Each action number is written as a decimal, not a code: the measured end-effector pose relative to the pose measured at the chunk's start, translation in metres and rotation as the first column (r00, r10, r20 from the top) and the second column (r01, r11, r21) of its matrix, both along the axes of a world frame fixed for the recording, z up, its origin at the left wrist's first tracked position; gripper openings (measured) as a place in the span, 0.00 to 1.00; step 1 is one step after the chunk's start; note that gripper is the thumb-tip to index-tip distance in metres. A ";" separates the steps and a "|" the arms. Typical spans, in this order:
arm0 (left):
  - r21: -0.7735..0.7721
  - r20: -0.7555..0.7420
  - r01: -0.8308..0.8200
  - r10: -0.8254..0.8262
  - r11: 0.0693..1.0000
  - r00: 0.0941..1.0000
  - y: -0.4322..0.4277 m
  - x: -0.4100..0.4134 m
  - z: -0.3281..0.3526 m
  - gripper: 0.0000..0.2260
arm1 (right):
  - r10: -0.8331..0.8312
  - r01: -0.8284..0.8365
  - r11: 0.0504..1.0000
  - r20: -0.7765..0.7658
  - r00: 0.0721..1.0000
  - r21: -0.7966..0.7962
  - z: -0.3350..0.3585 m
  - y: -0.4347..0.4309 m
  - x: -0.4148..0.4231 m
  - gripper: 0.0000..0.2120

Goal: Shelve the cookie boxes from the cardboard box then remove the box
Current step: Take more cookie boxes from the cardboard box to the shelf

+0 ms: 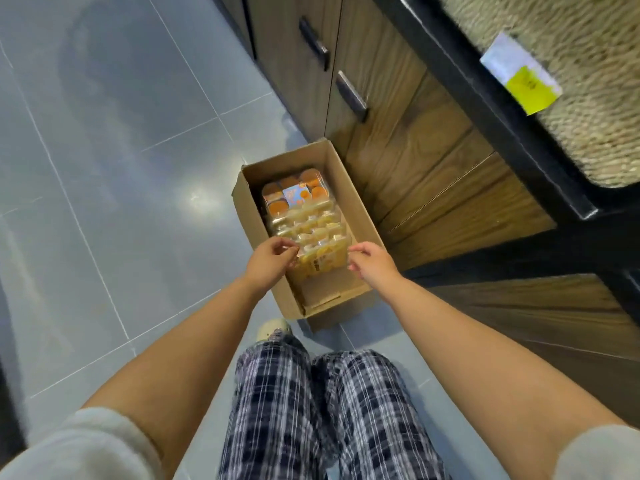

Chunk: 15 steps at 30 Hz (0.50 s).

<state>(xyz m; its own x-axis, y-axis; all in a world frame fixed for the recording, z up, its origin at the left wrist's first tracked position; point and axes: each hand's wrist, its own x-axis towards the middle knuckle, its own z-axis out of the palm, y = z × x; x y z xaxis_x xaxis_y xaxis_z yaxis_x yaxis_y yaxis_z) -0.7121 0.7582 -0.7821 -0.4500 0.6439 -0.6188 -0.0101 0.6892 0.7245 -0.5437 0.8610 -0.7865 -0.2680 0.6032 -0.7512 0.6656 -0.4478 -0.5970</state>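
An open cardboard box [252, 233] stands on the grey tiled floor against a wooden cabinet. Inside lie several clear plastic cookie boxes in a row: one with orange cookies [294, 192] at the far end, pale ones [308, 225] in the middle, and a yellow-labelled cookie box [322, 261] nearest me. My left hand [270, 261] pinches the left edge of that nearest cookie box. My right hand [372, 263] has its curled fingers on the right edge. The near end of the cardboard box shows bare bottom.
Wooden cabinet doors with dark handles [313, 41] rise right of the cardboard box. Above them runs a black shelf edge [485, 109] holding a woven basket [571, 81] with a yellow tag [523, 77]. My plaid-trousered legs [329, 410] and one shoe [273, 329] are just before the box.
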 end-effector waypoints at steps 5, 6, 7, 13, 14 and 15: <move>0.013 -0.087 0.056 -0.054 0.998 0.995 0.029 -0.015 -0.132 0.05 | 0.035 -0.036 0.995 0.019 0.999 0.095 -0.135 0.036 -0.013 0.06; 0.022 -0.111 0.075 -0.072 0.997 0.991 0.035 -0.016 -0.154 0.05 | 0.038 -0.041 0.992 0.025 0.999 0.120 -0.160 0.042 -0.014 0.07; 0.031 -0.140 0.097 -0.092 0.995 0.986 0.040 -0.017 -0.175 0.06 | 0.056 -0.061 0.985 0.040 0.998 0.160 -0.183 0.048 -0.016 0.09; 0.088 -0.221 0.154 -0.132 0.984 0.966 0.051 -0.016 -0.238 0.07 | 0.342 -0.493 0.726 0.371 0.863 0.479 -0.244 0.059 -0.017 0.23; 0.089 -0.232 0.166 -0.142 0.982 0.962 0.051 -0.016 -0.241 0.07 | 0.389 -0.574 0.639 0.429 0.815 0.512 -0.245 0.059 -0.018 0.24; 0.092 -0.239 0.182 -0.156 0.979 0.958 0.050 -0.015 -0.244 0.06 | 0.443 -0.648 0.555 0.473 0.761 0.522 -0.245 0.058 -0.019 0.25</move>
